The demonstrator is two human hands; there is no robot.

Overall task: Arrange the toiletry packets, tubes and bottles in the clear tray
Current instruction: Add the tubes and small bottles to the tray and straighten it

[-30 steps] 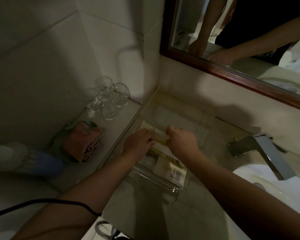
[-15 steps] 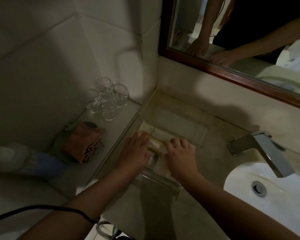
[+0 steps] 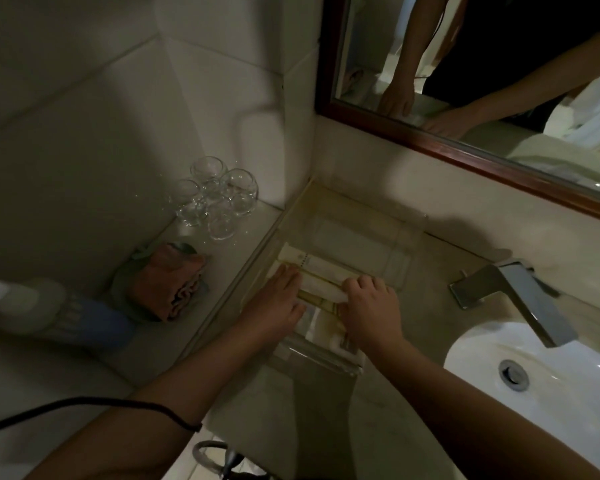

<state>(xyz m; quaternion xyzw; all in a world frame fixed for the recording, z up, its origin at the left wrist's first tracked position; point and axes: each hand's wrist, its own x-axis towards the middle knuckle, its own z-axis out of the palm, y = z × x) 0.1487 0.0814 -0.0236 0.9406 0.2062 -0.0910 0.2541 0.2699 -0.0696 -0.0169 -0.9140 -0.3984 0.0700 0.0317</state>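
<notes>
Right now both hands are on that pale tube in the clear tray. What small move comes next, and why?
Probably press the pale tube flat against the packets behind it, then lift away. The left hand lies flat on one end, the right hand curls over the other, and the tube lies across the clear tray, nearly aligned.

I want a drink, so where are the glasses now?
The glasses stand clustered on the ledge in the wall corner, left of the clear tray and behind the folded cloth.
</notes>
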